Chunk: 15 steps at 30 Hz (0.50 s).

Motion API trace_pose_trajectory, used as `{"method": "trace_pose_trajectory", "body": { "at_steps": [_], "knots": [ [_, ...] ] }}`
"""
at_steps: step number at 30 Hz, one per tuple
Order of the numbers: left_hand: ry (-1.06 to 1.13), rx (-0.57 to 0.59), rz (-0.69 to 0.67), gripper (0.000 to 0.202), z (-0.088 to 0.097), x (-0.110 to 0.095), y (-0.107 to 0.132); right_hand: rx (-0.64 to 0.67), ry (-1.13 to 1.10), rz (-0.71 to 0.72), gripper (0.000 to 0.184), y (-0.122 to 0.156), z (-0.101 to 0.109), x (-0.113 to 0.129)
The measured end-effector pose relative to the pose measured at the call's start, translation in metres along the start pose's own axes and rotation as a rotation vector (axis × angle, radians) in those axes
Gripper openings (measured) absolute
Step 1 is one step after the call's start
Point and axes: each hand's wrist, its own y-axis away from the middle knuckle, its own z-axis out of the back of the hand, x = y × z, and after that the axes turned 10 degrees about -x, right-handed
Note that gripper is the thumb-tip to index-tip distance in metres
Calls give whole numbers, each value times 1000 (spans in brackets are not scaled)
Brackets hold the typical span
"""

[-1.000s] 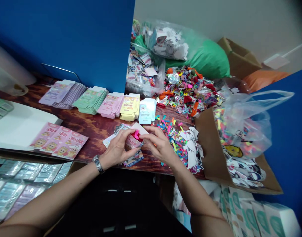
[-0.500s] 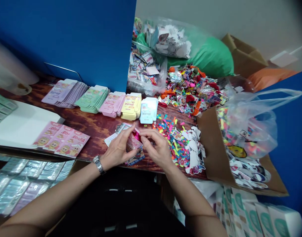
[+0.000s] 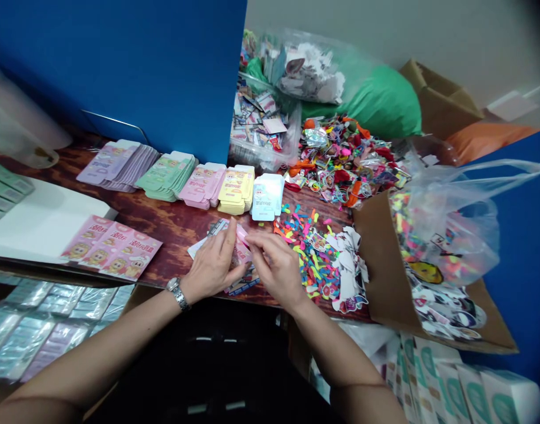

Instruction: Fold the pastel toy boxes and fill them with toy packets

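A small pink printed box (image 3: 241, 254) is between my hands above the table's front edge. My left hand (image 3: 211, 262) grips its left side, thumb across the lower front. The fingers of my right hand (image 3: 276, 264) pinch at its pale pink top flap, which looks folded over. My fingers hide much of the box. Under my left hand lie printed cards (image 3: 204, 242), and a dark blue printed piece (image 3: 243, 285) shows below the box. Close to my right hand is a spread of small bright balloons (image 3: 311, 259), with white-backed stickers (image 3: 350, 268) beside it.
Flat boxes stand in stacks along the back: purple (image 3: 108, 165), green (image 3: 166, 176), pink (image 3: 201, 185), yellow (image 3: 235, 188), light blue (image 3: 267, 197). Finished-looking pink boxes (image 3: 115, 247) lie left. A cardboard box (image 3: 382, 265) borders the right; a trinket heap (image 3: 344, 156) lies behind.
The pink box's top, open with a bright pink item showing inside, now has its flap folded over and that item is hidden. My right fingers have drawn in closer to the flap.
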Motion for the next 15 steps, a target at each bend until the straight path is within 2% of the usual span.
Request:
{"method": "trace_pose_trajectory", "body": {
  "at_steps": [5, 7, 9, 13, 15],
  "knots": [
    [-160, -13, -56, 100, 2, 0, -1, -189, 28, 80, 41, 22, -20, 2],
    [-172, 10, -34, 97, 6, 1, 2, -214, 20, 89, 45, 26, -28, 1],
    [-183, 44, 8, 95, 12, 4, 8, -149, -14, 96, 46, 25, -33, 1],
    [-234, 118, 153, 93, 27, 12, 23, 116, -130, 128, 44, 13, -43, -2],
    [-249, 125, 210, 93, 34, 16, 29, 161, -185, 144, 44, 7, -50, -3]
  ]
}}
